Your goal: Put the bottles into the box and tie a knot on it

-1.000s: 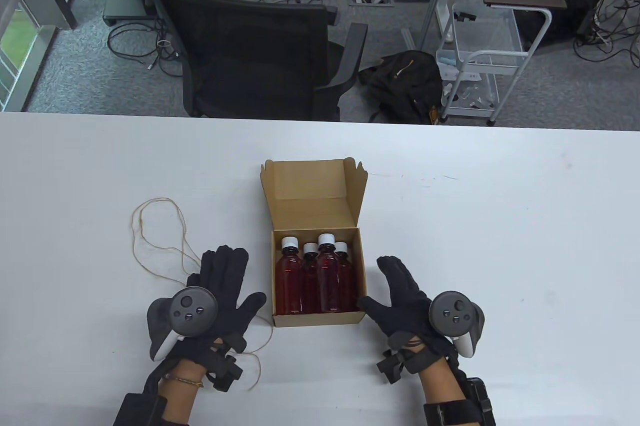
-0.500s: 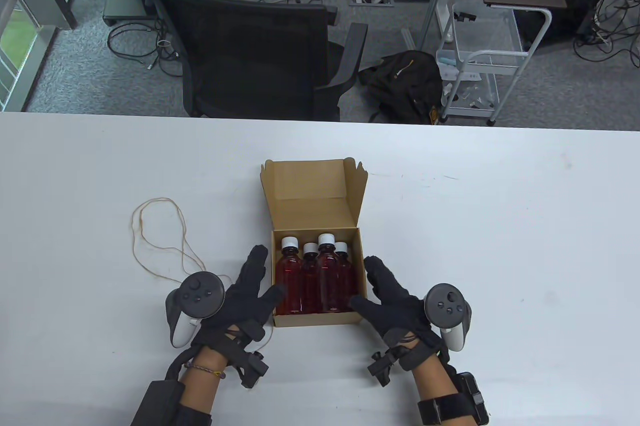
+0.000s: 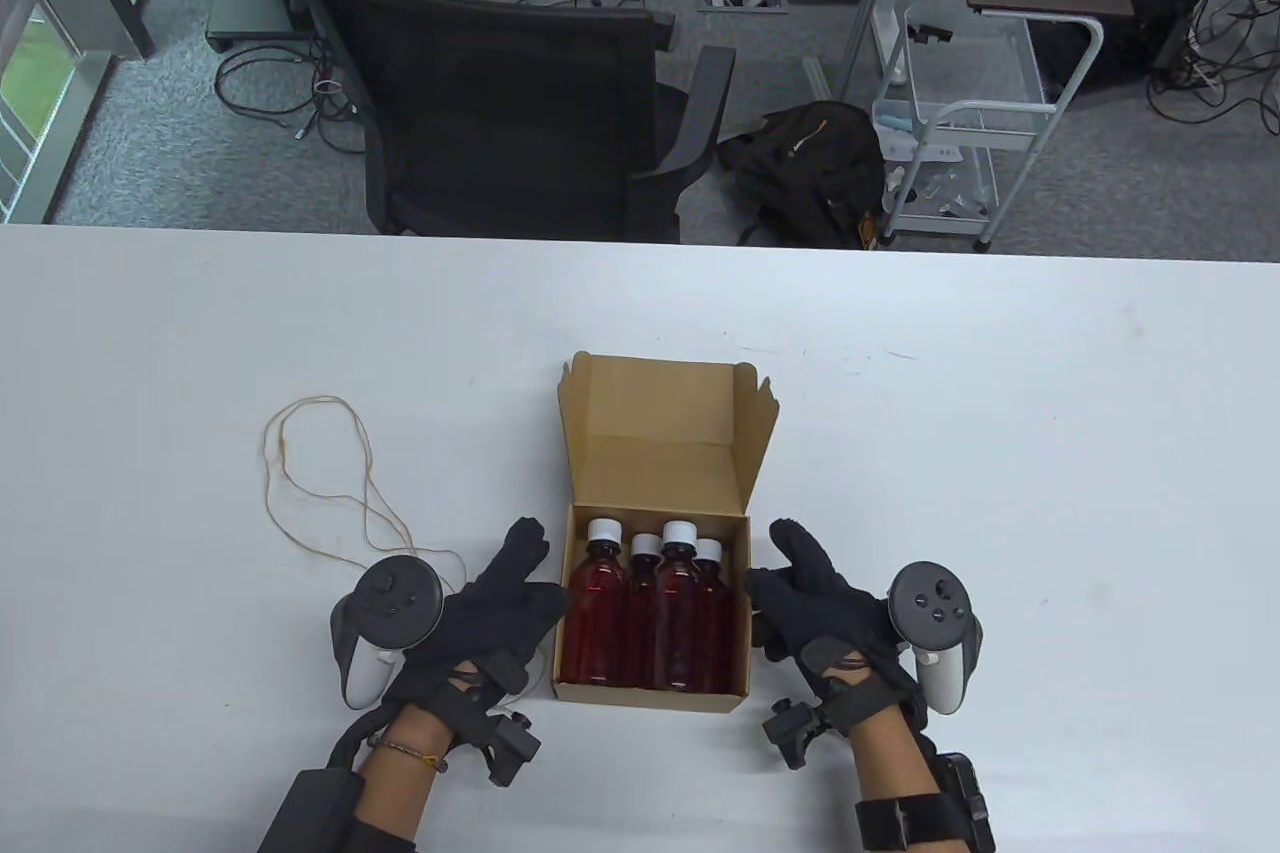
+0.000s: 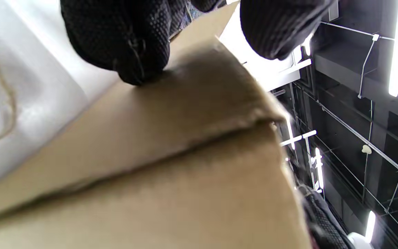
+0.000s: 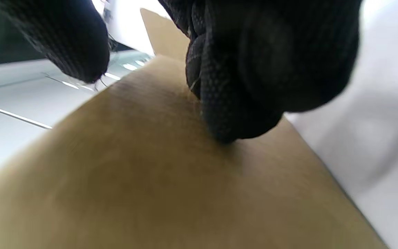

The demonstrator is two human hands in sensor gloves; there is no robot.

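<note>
Hands (image 3: 500, 608) flat against box (image 3: 650, 693) sides

Four bottles (image 3: 648, 613) with red contents and white caps stand in one cardboard box (image 3: 655, 463), whose single lid is open. One length of string (image 3: 320, 483) lies on the one white bench (image 3: 1000, 453). Two gloved hands are in view, the left hand (image 3: 490, 603) and the right hand (image 3: 820, 598), each carrying one tracker. Behind the bench stand one black chair (image 3: 500, 93), one black bag (image 3: 810, 168) and one white cart (image 3: 960, 113).

Brown box (image 3: 650, 698), red bottles (image 3: 678, 613) white-capped, tan string (image 3: 320, 493).
</note>
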